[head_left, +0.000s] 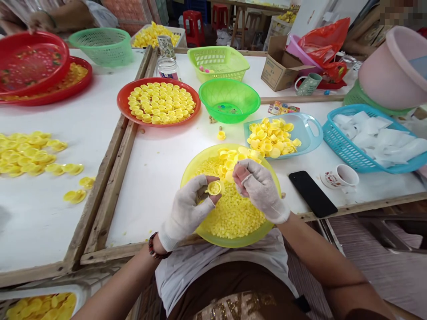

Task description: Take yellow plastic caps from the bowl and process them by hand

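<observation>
My left hand (191, 206), in a white glove with bare fingertips, pinches a small yellow plastic cup (214, 188) by its sides. Pale yellow pieces show inside the cup. My right hand (256, 186), gloved the same way, has its thumb and fingers pressed together; whatever they may hold is hidden. Both hands are over a yellow basin (230, 242) at the table's front edge. Loose yellow pellets (233, 218) fill much of it. Several yellow plastic parts (230, 160) lie on the pellets at the far side, just behind my right hand.
A red tray (122, 104) of yellow cups, a green bowl (230, 95) and a light-blue scoop-shaped tray (310, 133) of yellow cups stand beyond the basin. To the right are a black phone (312, 194), a mug (340, 178) and a blue basket (367, 162). A person's hand (40, 22) holds a red tray (30, 66).
</observation>
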`<act>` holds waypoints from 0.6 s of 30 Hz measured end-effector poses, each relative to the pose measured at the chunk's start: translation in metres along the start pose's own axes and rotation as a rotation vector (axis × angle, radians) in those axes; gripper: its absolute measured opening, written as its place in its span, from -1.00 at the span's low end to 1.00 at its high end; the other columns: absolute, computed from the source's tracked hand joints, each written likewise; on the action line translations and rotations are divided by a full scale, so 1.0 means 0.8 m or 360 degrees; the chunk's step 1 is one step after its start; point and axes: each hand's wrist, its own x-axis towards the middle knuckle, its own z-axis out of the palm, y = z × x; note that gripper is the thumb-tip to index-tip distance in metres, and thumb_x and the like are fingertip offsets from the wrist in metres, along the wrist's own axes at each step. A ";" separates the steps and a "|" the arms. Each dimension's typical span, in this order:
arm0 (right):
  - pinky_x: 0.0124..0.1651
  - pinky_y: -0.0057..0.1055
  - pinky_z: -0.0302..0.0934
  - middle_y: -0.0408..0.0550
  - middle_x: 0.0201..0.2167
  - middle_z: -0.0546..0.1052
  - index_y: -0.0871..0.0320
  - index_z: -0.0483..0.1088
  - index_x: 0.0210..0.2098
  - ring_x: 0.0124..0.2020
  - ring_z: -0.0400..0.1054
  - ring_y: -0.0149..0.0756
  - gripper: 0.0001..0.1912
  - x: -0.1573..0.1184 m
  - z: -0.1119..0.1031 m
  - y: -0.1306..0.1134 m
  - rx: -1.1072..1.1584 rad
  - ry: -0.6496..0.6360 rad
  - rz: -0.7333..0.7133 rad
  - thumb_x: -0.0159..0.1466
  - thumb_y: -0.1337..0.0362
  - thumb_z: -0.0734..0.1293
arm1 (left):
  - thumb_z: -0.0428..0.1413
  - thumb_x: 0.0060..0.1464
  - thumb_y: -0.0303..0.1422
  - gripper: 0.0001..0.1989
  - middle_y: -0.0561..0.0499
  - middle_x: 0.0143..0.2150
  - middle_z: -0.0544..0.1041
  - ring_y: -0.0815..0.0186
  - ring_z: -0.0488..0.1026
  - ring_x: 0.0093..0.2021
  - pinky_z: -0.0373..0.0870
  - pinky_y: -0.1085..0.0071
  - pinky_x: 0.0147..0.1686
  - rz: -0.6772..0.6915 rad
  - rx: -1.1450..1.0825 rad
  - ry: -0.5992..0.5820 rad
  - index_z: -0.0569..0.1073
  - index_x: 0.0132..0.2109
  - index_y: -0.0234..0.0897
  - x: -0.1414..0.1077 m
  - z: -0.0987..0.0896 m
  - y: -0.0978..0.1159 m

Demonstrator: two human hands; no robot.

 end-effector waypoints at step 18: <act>-0.06 -0.09 0.23 0.11 -0.09 0.49 0.18 0.43 -0.03 -0.10 0.34 -0.01 -0.66 -0.048 -0.041 0.036 -0.2123 -0.0844 -0.0688 0.33 0.08 0.35 | 0.12 0.02 -0.09 -0.67 -0.05 -0.32 0.51 0.14 0.46 -0.19 0.35 0.23 -0.18 -0.0851 0.1722 0.1199 0.43 -0.26 -0.29 -0.049 -0.296 -0.097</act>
